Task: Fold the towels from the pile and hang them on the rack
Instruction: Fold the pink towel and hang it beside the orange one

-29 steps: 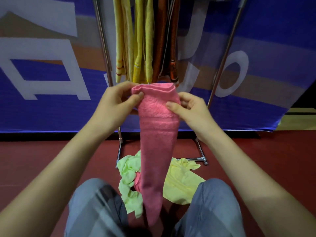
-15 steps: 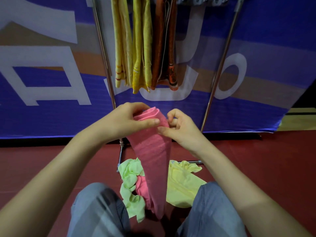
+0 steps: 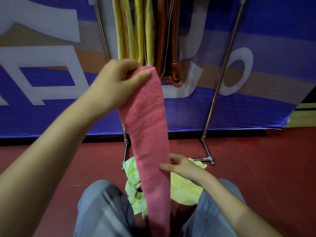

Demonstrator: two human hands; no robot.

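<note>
A pink towel [image 3: 150,137], folded into a long narrow strip, hangs straight down in front of me. My left hand [image 3: 118,79] pinches its top end, thumb over the fold. My right hand [image 3: 181,166] rests on the strip's right edge lower down, thumb in front and fingers behind. On the floor behind the strip lies the pile: a light green towel [image 3: 135,187] and a pale yellow towel [image 3: 184,190]. The metal rack [image 3: 222,79] stands ahead, with yellow towels [image 3: 135,29] and an orange-brown towel [image 3: 171,41] hanging from it.
A blue banner with white letters [image 3: 51,69] covers the wall behind the rack. The floor is dark red [image 3: 256,168]. My knees in grey trousers [image 3: 102,211] frame the pile at the bottom. The rack's feet [image 3: 207,158] stand beside the pile.
My right hand has let go of the towel's top and slid down along the strip to its lower part. My left hand has lifted the top end higher.
</note>
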